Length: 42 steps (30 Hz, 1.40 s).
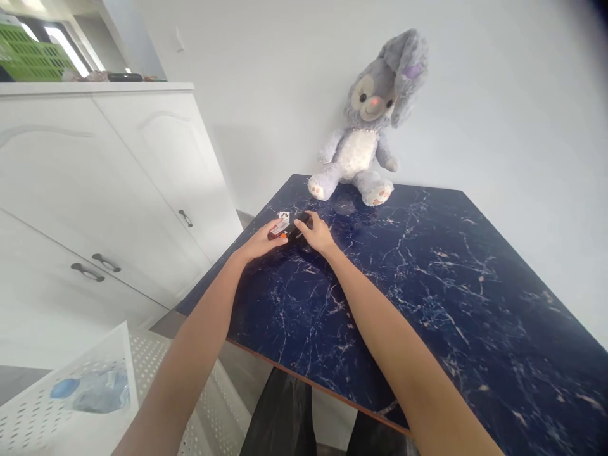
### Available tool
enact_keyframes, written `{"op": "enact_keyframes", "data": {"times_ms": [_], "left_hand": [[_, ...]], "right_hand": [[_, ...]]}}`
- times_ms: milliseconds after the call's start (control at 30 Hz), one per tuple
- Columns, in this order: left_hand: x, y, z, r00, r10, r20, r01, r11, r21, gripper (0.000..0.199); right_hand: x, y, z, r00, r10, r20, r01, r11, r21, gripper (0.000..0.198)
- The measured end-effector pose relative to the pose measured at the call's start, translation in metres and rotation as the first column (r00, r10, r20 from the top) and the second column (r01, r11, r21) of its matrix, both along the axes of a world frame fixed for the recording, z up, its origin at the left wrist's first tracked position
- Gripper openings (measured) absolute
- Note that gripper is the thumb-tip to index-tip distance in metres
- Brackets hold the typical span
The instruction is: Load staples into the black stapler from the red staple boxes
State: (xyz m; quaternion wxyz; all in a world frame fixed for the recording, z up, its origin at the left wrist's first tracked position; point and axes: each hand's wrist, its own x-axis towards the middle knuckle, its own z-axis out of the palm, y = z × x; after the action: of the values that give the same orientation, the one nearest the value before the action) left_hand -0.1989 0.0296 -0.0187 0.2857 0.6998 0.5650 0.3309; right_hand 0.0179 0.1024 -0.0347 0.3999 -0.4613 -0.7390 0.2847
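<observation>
- Left hand (pixel 261 242): partly curled, fingers on the far side and thumb on the near side of the red item; appears to have hold of it, firmness not readable.
- Right hand (pixel 317 234): partly curled, thumb and fingers about the black item; appears to hold it.
- Red item (pixel 279 228): at the table's left part, with pale printing and an orange spot; kind unclear.
- Black item (pixel 292 232): just right of the red item; whether joined to it cannot be told.
- Table (pixel 427 272): dark blue, white-veined.
- Plush rabbit (pixel 358 152): seated at the far edge, beyond both hands.
- Step, as judged: two-handed handling of the small items low over the table.
- Next move, as judged: calls for one hand steadying while the other adjusts.
</observation>
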Motion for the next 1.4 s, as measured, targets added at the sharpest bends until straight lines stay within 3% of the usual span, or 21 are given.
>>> {"op": "enact_keyframes", "data": {"times_ms": [233, 400, 567, 733, 900, 1067, 1200, 1300, 1400], "left_hand": [[-0.007, 0.01, -0.006, 0.973, -0.003, 0.232, 0.008, 1.0, -0.022, 0.074], [-0.008, 0.015, -0.005, 0.961, -0.002, 0.276, 0.013, 0.999, -0.04, 0.078], [-0.007, 0.014, -0.001, 0.96, 0.06, 0.275, -0.042, 0.997, -0.071, 0.076], [-0.007, 0.014, 0.0, 0.933, 0.235, 0.272, -0.216, 0.972, -0.097, 0.055], [-0.013, 0.016, -0.002, 0.958, 0.255, 0.13, -0.246, 0.966, -0.083, 0.049], [-0.012, 0.013, -0.005, 0.967, 0.251, 0.045, -0.252, 0.967, 0.035, 0.042], [-0.003, 0.007, -0.003, 0.949, 0.314, -0.016, -0.304, 0.927, 0.218, 0.034], [0.003, 0.004, -0.001, 0.925, 0.372, 0.076, -0.372, 0.846, 0.382, 0.032], [0.005, 0.008, -0.003, 0.884, 0.404, 0.235, -0.466, 0.796, 0.385, 0.033]], "right_hand": [[0.001, 0.004, -0.005, 0.998, -0.029, -0.061, 0.03, 1.0, 0.011, 0.048], [0.006, 0.01, -0.009, 0.928, -0.25, -0.275, 0.242, 0.968, -0.064, 0.046], [0.007, 0.013, -0.01, 0.97, -0.242, -0.036, 0.243, 0.97, 0.022, 0.03], [0.008, 0.011, -0.009, 0.974, -0.195, 0.114, 0.187, 0.98, 0.075, 0.028], [0.01, 0.002, -0.006, 0.923, -0.335, 0.189, 0.317, 0.941, 0.116, 0.023], [0.01, -0.004, -0.003, 0.925, -0.312, 0.215, 0.289, 0.948, 0.132, 0.021], [0.009, -0.012, -0.003, 0.904, -0.303, 0.302, 0.27, 0.952, 0.145, 0.027], [0.009, -0.02, -0.004, 0.873, -0.312, 0.374, 0.219, 0.938, 0.27, 0.026], [0.011, -0.024, -0.004, 0.861, -0.323, 0.393, 0.197, 0.924, 0.328, 0.025]]}}
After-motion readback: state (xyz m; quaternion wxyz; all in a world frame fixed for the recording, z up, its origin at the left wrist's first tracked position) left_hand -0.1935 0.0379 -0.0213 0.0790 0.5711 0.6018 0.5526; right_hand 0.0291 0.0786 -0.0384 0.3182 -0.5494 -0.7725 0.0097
